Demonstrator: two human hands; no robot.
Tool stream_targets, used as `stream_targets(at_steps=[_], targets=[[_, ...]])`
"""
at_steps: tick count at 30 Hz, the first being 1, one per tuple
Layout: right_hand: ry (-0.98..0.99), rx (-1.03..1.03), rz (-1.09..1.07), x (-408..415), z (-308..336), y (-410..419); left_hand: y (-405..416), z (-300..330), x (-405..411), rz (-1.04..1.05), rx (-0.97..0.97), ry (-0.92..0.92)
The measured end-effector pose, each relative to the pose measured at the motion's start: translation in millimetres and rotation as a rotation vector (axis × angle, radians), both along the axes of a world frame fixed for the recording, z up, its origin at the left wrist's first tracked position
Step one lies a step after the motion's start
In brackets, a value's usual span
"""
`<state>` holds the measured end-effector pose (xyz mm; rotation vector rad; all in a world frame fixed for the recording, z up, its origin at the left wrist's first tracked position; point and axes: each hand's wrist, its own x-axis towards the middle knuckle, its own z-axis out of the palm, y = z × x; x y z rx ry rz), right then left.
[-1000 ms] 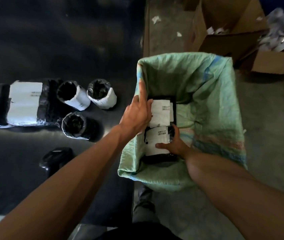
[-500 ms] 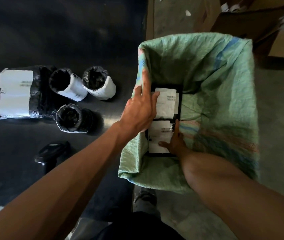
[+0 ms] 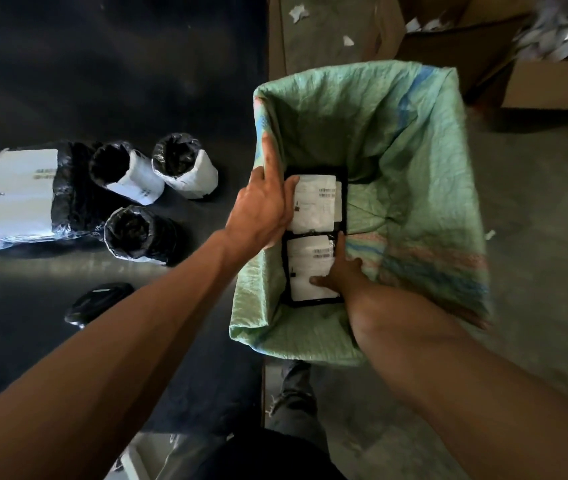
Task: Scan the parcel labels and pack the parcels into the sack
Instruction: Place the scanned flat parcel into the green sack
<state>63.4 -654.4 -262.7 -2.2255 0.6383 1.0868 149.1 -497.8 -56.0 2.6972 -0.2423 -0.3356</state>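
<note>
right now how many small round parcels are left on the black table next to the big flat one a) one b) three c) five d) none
b: three round parcels sit on the table just right of the flat parcel, while both hands are down in the sack.

I see a crinkled woven-plastic sack (image 3: 396, 161), glossy black plastic-wrapped parcels (image 3: 313, 237) with matt paper labels (image 3: 313, 202), and a smooth dark counter (image 3: 102, 64).
</note>
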Motion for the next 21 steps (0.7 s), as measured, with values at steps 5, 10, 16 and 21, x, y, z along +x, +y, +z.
stream_targets(at_steps=[5,10,16,21], targets=[[0.076,-0.027,0.106,6,27,-18,-2,2,-9,-0.014,0.014,0.004],[-0.066,-0.057,0.052,30,75,-23,-3,8,-10,0.007,-0.046,0.103],[-0.391,-0.069,-0.146,39,149,-15,13,24,-11,0.032,-0.177,0.241],[-0.634,-0.065,-0.187,57,229,11,68,48,6,0.072,-0.198,0.154]])
